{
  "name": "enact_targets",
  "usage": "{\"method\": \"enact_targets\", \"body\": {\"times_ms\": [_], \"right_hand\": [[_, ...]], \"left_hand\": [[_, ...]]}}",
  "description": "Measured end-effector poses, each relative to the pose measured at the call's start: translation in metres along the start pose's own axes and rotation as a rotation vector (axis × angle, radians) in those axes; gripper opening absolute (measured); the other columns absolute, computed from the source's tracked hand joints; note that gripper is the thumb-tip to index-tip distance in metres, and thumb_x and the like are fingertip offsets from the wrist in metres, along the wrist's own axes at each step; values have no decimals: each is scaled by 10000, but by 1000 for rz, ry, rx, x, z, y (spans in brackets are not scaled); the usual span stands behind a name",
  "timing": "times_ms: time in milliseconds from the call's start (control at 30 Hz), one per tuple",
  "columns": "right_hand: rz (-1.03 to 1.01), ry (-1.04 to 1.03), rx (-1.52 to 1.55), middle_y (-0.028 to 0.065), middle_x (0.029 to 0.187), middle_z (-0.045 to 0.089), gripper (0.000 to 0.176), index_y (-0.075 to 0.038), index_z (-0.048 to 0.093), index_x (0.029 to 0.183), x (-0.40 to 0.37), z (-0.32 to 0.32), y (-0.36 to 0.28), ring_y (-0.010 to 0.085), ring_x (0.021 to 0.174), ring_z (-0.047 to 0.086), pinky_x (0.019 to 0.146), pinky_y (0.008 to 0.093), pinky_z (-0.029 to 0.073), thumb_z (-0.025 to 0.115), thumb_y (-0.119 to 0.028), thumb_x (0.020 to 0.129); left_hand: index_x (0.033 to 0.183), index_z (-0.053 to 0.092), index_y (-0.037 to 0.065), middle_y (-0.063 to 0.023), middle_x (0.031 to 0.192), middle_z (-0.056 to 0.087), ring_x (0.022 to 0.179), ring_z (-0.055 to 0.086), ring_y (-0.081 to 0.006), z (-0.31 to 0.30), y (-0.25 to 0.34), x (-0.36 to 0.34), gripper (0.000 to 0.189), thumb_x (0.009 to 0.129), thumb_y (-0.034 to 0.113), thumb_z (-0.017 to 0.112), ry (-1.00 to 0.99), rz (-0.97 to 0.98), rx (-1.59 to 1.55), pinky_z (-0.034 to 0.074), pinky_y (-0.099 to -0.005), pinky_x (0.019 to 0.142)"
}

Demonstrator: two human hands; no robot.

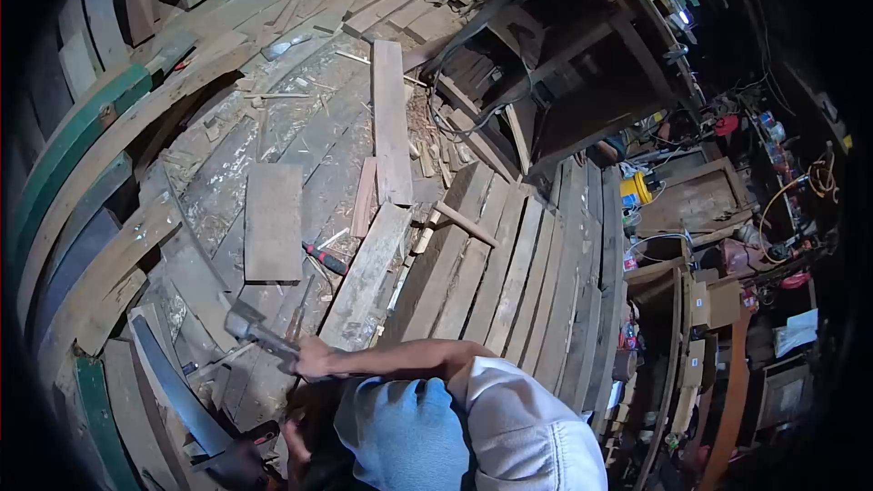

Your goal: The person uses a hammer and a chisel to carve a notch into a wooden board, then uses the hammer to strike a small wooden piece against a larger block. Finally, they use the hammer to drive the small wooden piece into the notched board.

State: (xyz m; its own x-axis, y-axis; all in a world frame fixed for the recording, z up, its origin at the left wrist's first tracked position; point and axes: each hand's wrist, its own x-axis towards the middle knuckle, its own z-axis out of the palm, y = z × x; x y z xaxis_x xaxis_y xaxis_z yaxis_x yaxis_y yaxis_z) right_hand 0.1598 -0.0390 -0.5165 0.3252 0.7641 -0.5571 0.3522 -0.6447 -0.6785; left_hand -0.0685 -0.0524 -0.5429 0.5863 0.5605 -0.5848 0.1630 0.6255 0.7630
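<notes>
My right hand (316, 357) is closed round the handle of a hammer-like tool (264, 333), whose metal head points up and left over the floor boards. Lower down, my left hand (296, 442) shows only in part, dim beside my clothing; its fingers and anything in them cannot be made out. Left of it lies a handsaw (177, 387), its wide blade slanting up and left from a dark handle. A red-and-black handled tool (326, 258) rests between a short flat board (274, 223) and a pale, worn board (366, 275).
Long beams (496, 259) lie side by side at centre right, with a wooden mallet-like piece (467, 224) on them. Stacked planks (82, 150) curve along the left. A dark wooden frame (582, 64) stands at the top. Cluttered shelves (691, 345) and a yellow container (636, 189) are at right.
</notes>
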Motion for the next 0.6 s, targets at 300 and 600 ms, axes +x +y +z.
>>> {"method": "enact_targets", "body": {"times_ms": [300,600], "right_hand": [[423,-13,30,288,936,642,535,99,648,903,-4,-26,30,385,909,641,795,406,519,663,-397,703],[449,-23,-32,250,836,667,458,97,659,853,-1,-24,38,335,814,678,729,390,543,602,-338,724]], "left_hand": [[926,685,22,-133,846,689,800,672,-219,-7,5,-3,160,791,99,645,-51,312,599,517,-321,730],[914,701,38,-131,848,690,798,670,-223,-6,10,-1,142,790,90,656,-17,257,690,515,-326,731]]}}
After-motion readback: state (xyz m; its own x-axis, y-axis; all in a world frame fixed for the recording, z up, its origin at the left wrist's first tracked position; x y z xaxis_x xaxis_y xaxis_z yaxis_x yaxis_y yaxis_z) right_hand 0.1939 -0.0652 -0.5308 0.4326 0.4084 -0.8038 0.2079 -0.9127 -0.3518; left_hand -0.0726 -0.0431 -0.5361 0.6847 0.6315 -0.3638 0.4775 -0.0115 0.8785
